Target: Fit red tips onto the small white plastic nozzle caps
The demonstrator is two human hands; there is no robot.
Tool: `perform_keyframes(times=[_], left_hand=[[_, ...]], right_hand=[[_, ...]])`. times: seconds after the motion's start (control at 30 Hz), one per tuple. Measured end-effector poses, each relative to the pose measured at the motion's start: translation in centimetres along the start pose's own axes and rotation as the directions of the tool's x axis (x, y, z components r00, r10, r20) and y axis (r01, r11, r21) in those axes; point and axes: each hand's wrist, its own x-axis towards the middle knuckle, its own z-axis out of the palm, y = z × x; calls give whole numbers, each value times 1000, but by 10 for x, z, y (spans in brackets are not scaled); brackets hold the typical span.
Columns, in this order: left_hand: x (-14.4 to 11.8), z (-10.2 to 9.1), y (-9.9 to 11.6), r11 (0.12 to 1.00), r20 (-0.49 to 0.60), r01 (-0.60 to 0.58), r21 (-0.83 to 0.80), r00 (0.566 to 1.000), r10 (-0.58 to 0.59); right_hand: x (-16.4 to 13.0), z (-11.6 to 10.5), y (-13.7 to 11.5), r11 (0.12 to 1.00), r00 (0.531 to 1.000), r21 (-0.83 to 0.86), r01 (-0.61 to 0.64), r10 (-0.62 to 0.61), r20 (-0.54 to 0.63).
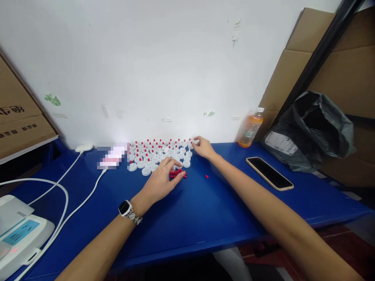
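Several white round caps (158,153), many with small red plugs standing in them, are spread in rows on the blue table (205,210) near the wall. My left hand (162,180), with a watch on its wrist, rests palm down beside a small pile of loose red plugs (176,173), fingertips touching them. My right hand (202,147) reaches to the right end of the far row and pinches a white cap there. One stray red plug (206,176) lies apart on the table between my arms.
A phone (269,173) lies face up on the right. An orange drink bottle (250,128) stands by the wall, next to a grey plastic bag (313,128). White cables (58,187) and a white device (20,234) occupy the left. Cardboard boxes (20,125) flank both sides.
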Motion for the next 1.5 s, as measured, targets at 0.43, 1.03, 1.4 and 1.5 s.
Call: perform_keyframes(times=[0.43,1.03,1.4,1.5], left_hand=[[-1,-2,6,1000,-90,3,-9,996,-3],[-1,-2,17,998,14,-12,-67,1000,13],[-1,-15,-2,970,30,165,-181,986,-162],[-3,-12,-2,980,30,149,-135,989,-146]], right_hand=[[-51,-14,-39,907,975,362,217,-183,-126],[-113,-11,-77,853,983,505,136,-178,35],[-111,-17,-63,901,882,189,391,-425,202],[-109,-20,-62,904,894,212,372,-410,179]])
